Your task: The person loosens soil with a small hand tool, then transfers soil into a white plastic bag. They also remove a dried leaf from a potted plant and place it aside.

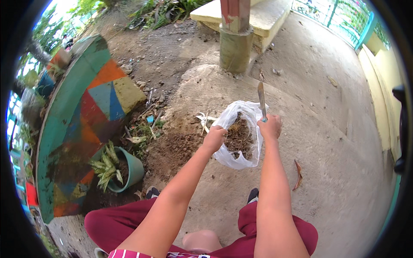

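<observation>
A clear white plastic bag (pixel 234 161) stands with its mouth spread on the concrete in front of me. Dark soil mixed with dry plant bits (pixel 239 136) lies inside it. My left hand (pixel 214 138) is closed on the bag's left rim. In my right hand (pixel 269 126) is a knife (pixel 261 95) with a worn brown blade pointing up and away, its bluish handle mostly covered by my fingers. That hand is at the bag's right rim; whether it also pinches the plastic I cannot tell.
Loose soil (pixel 178 150) is spread left of the bag. A green pot (pixel 137 168) with a variegated plant (pixel 105 167) lies tilted beside a painted multicoloured wall (pixel 97 77). Ahead stands a pillar (pixel 235 47) by a pale bench (pixel 269 19). A dry leaf (pixel 297 175) lies to the right.
</observation>
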Action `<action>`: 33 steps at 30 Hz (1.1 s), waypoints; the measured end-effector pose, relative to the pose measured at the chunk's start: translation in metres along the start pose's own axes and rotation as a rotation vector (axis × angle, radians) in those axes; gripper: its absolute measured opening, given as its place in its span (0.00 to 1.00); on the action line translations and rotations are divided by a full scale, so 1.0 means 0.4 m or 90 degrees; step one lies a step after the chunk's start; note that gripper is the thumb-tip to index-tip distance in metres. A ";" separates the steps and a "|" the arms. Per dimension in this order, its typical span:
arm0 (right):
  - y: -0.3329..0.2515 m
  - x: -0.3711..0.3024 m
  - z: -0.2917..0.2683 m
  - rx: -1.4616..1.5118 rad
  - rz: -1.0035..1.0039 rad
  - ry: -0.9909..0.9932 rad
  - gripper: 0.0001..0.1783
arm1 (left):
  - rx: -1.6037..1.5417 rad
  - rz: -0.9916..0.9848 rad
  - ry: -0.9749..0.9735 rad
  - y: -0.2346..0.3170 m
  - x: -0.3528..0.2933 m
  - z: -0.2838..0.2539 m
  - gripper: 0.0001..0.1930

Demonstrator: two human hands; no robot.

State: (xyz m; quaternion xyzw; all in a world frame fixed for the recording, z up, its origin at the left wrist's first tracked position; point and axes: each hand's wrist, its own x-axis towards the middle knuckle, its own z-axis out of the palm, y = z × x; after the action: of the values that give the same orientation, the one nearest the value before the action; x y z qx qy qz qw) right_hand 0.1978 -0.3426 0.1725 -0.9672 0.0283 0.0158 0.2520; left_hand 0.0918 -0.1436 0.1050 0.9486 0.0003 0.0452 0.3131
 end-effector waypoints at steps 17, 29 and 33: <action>0.087 -0.033 0.160 -0.102 0.056 0.066 0.17 | 0.082 0.124 -0.082 -0.082 0.096 0.017 0.11; 0.035 -0.051 0.161 0.214 0.104 0.018 0.09 | -0.057 0.055 -0.016 -0.024 0.071 0.077 0.09; 0.030 0.017 0.150 0.249 0.013 -0.004 0.08 | 0.123 -0.050 -0.131 0.027 0.009 0.178 0.10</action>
State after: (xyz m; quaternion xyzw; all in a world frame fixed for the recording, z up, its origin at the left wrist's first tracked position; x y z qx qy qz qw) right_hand 0.2030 -0.3240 0.1141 -0.8994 0.0398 0.0158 0.4350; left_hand 0.1010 -0.1946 0.0549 0.9733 0.0096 -0.0647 0.2199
